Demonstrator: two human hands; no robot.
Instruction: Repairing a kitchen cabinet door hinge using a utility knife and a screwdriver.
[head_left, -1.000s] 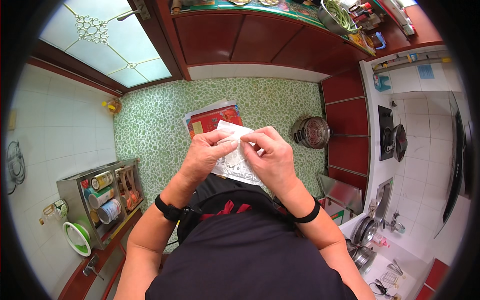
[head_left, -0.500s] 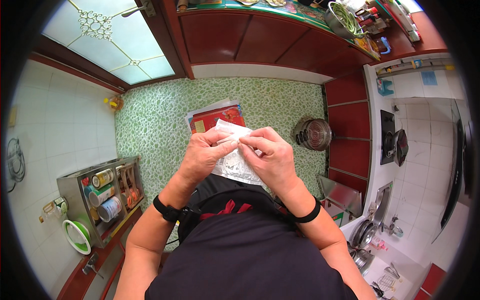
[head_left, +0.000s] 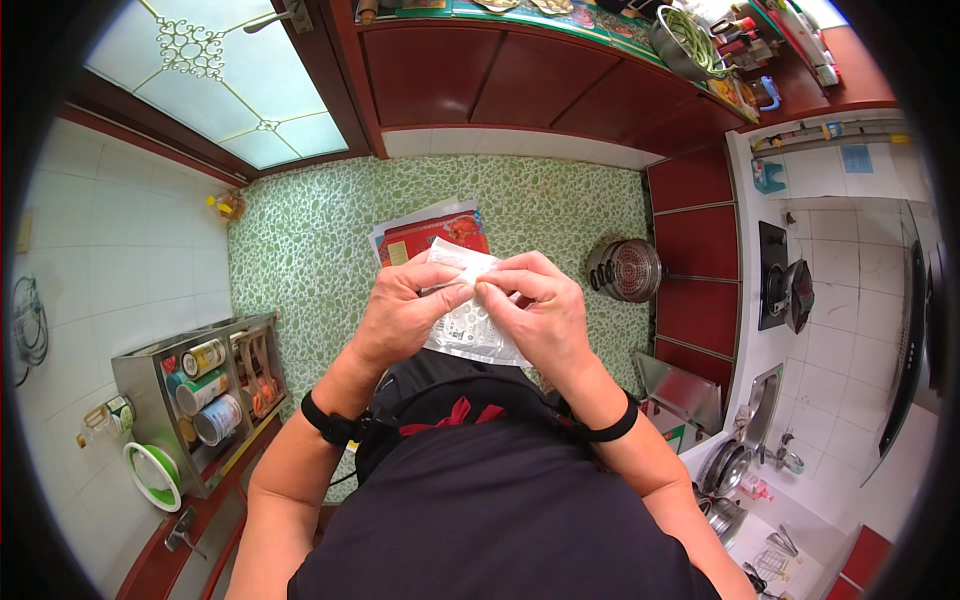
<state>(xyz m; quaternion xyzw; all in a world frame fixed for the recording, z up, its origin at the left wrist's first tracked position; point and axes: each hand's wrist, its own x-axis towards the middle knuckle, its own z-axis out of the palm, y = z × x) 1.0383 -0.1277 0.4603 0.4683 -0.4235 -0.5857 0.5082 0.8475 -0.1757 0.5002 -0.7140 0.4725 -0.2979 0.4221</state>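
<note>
A white, flat packet (head_left: pixel 478 342) with dark print on its lower part is held up in front of the person's waist, above the floor. The left hand (head_left: pixel 402 308) grips it near the top, thumb and forefinger pinched closed on the wrapping. The right hand (head_left: pixel 545 310) does the same just beside it, its thumb and forefinger closed on the packet; the thumb tips nearly meet, and whether they touch is hard to tell. Each wrist wears a band: a black left band (head_left: pixel 338 425) and a black right band (head_left: pixel 613 421). Below the packet is the person's dark top (head_left: pixel 490 500). Beyond the hands, a flat red printed package (head_left: pixel 455 235), partly covered from view, lies on the green-and-white patterned floor (head_left: pixel 310 240). To the right, a round metal pot (head_left: pixel 632 268) stands near red cabinets (head_left: pixel 695 235). At far left is a metal rack (head_left: pixel 150 385) holding canisters (head_left: pixel 218 420)
</note>
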